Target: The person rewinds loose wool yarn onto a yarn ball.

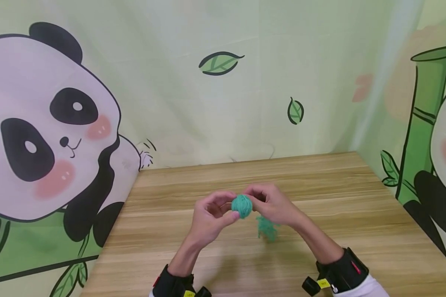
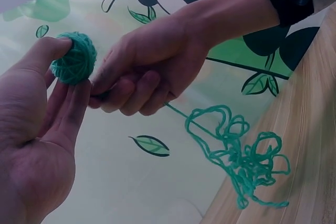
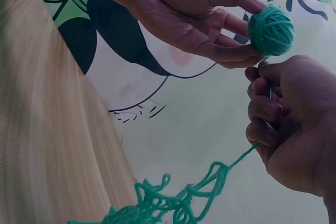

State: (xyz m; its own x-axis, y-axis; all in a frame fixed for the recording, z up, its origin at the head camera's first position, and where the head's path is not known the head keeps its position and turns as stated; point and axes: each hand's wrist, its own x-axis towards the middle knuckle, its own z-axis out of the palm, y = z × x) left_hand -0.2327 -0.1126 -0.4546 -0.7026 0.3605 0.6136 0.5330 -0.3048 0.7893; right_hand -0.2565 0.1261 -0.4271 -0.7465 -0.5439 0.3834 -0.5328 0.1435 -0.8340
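A small round ball of green yarn (image 1: 242,206) is held up over the table. My left hand (image 1: 209,218) pinches it between thumb and fingertips; the thumb lies across the ball (image 2: 76,59) in the left wrist view. Close beside it, my right hand (image 1: 275,206) curls its fingers around a strand of the same yarn. In the right wrist view that strand runs from the ball (image 3: 271,31) through the right fist (image 3: 294,114) and out below. From there it leads down to a loose, looped tangle of yarn (image 2: 244,156), seen in the head view below the right hand.
The wooden table (image 1: 163,185) spreads beneath both hands. Behind it hangs a pale green backdrop (image 1: 171,103) printed with pandas, leaves and bamboo. Black bands with small cameras circle both wrists, such as the right wristband (image 1: 342,268).
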